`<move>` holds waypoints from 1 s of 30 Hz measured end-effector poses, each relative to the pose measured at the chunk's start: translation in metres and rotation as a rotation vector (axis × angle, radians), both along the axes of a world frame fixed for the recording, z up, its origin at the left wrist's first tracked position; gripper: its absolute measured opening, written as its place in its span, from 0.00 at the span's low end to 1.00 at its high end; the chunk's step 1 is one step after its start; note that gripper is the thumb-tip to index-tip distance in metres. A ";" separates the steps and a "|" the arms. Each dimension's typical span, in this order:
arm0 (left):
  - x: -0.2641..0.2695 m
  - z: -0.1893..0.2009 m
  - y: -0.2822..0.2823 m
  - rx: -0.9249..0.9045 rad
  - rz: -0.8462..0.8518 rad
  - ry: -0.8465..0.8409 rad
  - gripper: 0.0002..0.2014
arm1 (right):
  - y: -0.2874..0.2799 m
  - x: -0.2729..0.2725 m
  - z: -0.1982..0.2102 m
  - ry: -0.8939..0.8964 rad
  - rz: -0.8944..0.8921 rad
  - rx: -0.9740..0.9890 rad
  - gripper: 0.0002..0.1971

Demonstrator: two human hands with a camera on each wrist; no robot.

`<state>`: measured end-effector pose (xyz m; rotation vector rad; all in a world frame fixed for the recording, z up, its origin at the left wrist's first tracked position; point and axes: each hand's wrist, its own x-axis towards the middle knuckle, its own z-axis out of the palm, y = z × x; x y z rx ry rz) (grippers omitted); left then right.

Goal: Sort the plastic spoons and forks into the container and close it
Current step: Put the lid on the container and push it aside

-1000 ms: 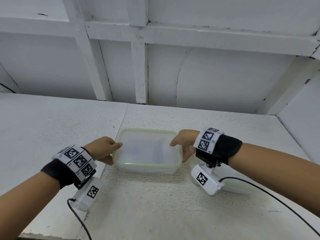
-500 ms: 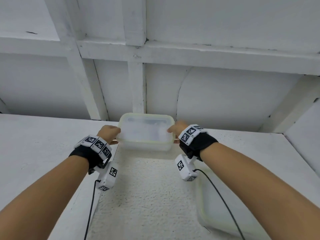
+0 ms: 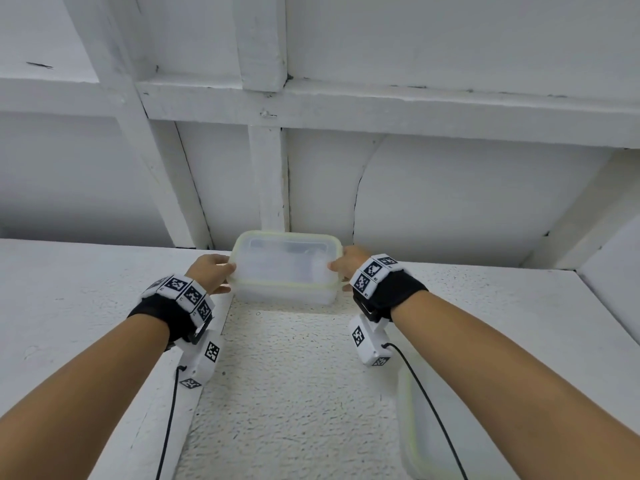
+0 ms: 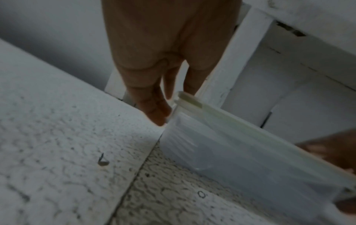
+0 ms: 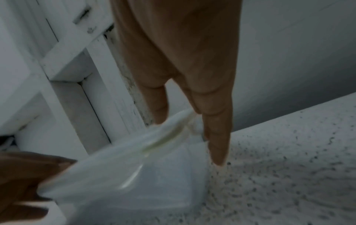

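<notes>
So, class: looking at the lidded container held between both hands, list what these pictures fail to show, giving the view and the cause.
- What is in the container: head view, the cloudy lid and walls hide it.
- Second lid or container: head view, cut off by the bottom edge, crossed by the right forearm.
- Right hand fingertips on the rim: right wrist view, motion blur.
- Left hand thumb: left wrist view, behind the rim.

We see a rough white textured desk [image 3: 294,393] meeting a white-painted wall [image 3: 450,209] crossed by timber beams [image 3: 381,112] and posts.
</notes>
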<state>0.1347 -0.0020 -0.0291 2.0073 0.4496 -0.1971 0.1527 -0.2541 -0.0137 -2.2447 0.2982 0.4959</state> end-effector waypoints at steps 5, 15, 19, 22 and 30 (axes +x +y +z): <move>-0.013 0.012 -0.010 0.436 -0.008 -0.105 0.20 | -0.014 -0.041 0.055 0.098 0.140 0.048 0.28; -0.128 0.043 -0.121 0.070 -0.430 -0.151 0.07 | -0.146 -0.179 0.096 -0.107 0.189 -0.115 0.21; -0.162 0.024 -0.166 0.077 -0.604 0.003 0.13 | -0.196 -0.234 0.066 -0.074 0.057 -0.246 0.22; -0.178 0.011 -0.189 0.038 -0.625 0.101 0.21 | -0.219 -0.266 0.040 0.002 -0.104 -0.207 0.25; -0.190 0.006 -0.202 -0.203 -0.483 0.116 0.14 | -0.214 -0.278 0.011 0.011 -0.368 0.091 0.19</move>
